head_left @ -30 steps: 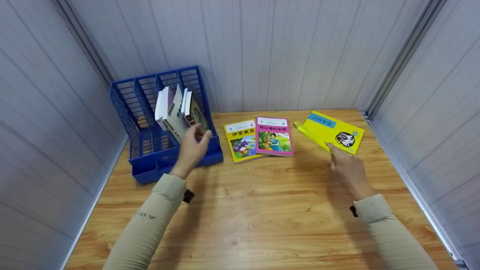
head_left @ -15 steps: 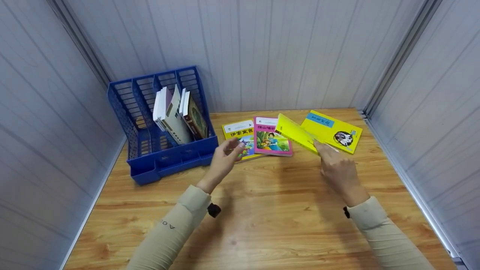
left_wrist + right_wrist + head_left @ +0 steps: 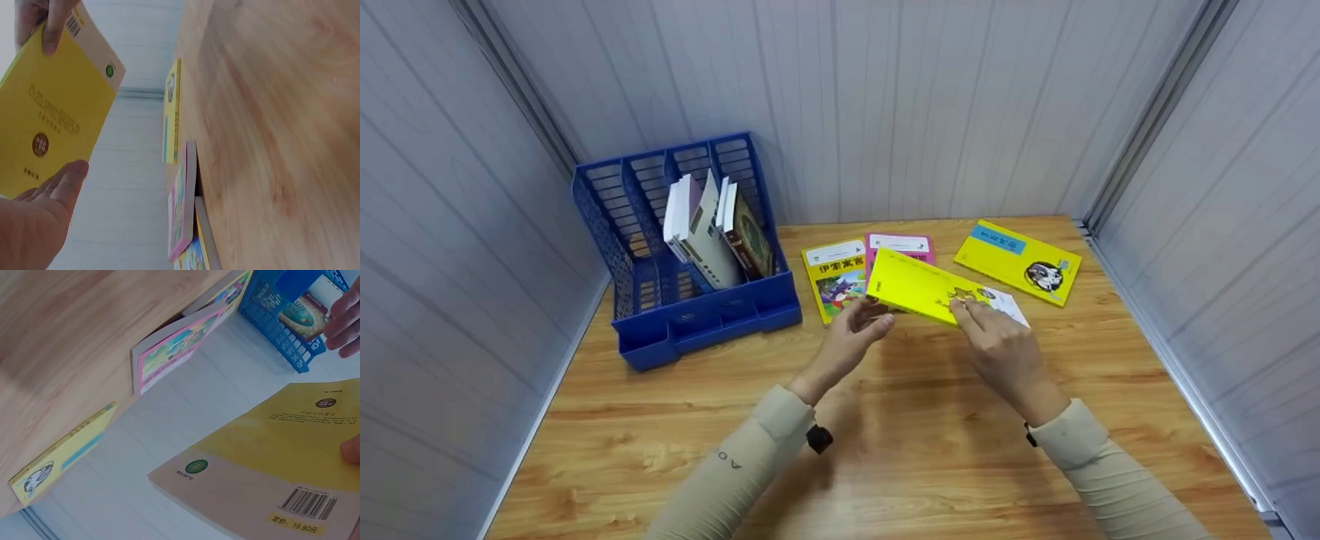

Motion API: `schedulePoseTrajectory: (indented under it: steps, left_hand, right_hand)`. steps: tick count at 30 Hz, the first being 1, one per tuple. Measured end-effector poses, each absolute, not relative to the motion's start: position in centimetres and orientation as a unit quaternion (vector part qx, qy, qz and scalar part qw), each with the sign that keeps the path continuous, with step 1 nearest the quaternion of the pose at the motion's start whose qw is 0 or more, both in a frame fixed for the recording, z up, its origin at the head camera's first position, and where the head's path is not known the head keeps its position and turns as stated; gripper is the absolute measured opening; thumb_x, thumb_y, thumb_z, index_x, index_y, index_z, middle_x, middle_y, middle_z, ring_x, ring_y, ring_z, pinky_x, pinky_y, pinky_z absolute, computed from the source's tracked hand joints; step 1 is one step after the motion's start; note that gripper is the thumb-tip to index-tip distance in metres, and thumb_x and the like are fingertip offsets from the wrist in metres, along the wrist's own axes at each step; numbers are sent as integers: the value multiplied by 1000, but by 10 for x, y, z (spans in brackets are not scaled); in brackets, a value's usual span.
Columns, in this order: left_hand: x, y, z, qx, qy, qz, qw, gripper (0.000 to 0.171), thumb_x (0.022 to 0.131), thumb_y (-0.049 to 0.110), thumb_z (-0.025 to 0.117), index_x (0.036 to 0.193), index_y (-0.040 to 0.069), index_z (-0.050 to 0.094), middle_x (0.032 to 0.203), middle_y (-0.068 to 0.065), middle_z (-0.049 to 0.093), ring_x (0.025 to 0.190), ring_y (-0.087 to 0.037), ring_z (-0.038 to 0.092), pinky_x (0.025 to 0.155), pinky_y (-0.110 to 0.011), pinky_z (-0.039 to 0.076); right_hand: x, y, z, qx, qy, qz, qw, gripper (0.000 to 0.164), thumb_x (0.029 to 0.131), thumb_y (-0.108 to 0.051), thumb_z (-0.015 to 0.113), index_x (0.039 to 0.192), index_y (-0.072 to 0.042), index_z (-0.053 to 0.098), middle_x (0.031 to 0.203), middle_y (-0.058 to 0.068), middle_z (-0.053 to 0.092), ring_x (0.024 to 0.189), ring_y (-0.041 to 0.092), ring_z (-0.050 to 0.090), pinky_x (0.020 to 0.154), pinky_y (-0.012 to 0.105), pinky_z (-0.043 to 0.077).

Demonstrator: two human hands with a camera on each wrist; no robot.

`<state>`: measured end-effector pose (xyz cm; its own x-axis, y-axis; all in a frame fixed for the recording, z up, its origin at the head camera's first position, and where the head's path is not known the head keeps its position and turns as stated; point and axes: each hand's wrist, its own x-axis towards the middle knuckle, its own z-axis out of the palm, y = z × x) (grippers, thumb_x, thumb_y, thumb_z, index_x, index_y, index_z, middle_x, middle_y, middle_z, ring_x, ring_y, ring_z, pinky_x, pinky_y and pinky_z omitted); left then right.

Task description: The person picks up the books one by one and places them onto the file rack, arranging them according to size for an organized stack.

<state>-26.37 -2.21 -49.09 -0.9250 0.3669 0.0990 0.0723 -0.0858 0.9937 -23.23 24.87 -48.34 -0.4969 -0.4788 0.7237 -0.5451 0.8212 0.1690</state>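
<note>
My right hand (image 3: 1009,352) grips a yellow book (image 3: 915,283) by its right part, fingers on top and thumb underneath. The book is raised and tilted above the table; its back cover, with a barcode and a pale strip, faces the right wrist camera. Close to the book's left end is my left hand (image 3: 847,341), fingers loosely bent with nothing in them. In the right wrist view a gap shows between the left fingers (image 3: 344,323) and the book. Below lies a pink picture-cover book (image 3: 901,241), partly hidden by the held one, overlapping a yellow-bordered book (image 3: 836,274).
A blue file rack (image 3: 705,315) with upright dividers stands at the back left, several books (image 3: 712,236) leaning in its right compartments. Another yellow book (image 3: 1020,262) with a blue label lies at the back right. Panel walls (image 3: 870,112) enclose the wooden table (image 3: 900,450).
My right hand has lifted the yellow book off the other yellow one and carried it left. My left hand has moved right from the rack toward the book's end.
</note>
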Motion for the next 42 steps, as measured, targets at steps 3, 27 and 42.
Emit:
schedulePoseTrajectory:
  steps: [3,27,42]
  left_hand:
    - [-260,-15,-496,170,660,724,108,58,111,28,62,161,5,46,155,-19,59,142,-32,61,117,-51,53]
    - [-227,6,-482,-69,436,896,41,49,113,12,54,161,4,45,145,-25,67,107,-19,75,83,-35,66]
    - [-225,-8,-475,-96,470,877,34,49,113,6,50,161,7,46,150,-22,64,120,-24,73,94,-38,65]
  right_hand:
    - [-230,242,-486,294,-868,30,399,38,94,5,78,132,2,74,115,26,80,90,43,81,76,56,67]
    - [-221,202,-514,350,-828,31,438,29,106,4,59,128,0,76,111,21,81,93,37,81,77,51,68]
    - [-221,194,-516,360,-855,56,369,43,95,0,81,137,0,73,124,19,80,108,33,80,91,47,66]
